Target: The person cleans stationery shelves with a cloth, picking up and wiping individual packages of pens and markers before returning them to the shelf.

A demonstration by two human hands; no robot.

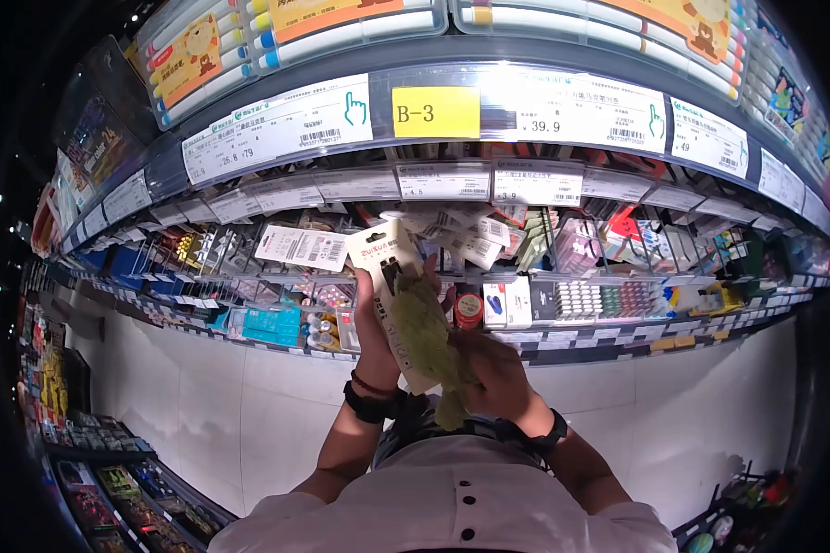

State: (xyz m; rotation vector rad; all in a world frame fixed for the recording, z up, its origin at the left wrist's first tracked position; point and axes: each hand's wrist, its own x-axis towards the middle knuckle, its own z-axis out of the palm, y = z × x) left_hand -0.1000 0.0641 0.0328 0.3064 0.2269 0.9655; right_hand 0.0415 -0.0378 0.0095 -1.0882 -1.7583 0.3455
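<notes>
My left hand (374,323) is closed around the left edge of a white hang-card package (378,247). The card has red lettering at its top and a dark item in its upper part. A crumpled green cloth (420,336) lies across the front of the package and hides much of it. My right hand (493,373) grips the cloth at its lower right side, fingers partly hidden by it. Both hands are in front of my chest, before the shelves.
A shelf edge with price labels and a yellow B-3 tag (436,112) runs above my hands. Marker sets (203,60) stand on top. Hanging packages (302,247) and boxed goods (507,302) fill lower levels. Pale floor tiles (277,378) lie below; other racks (111,498) stand lower left.
</notes>
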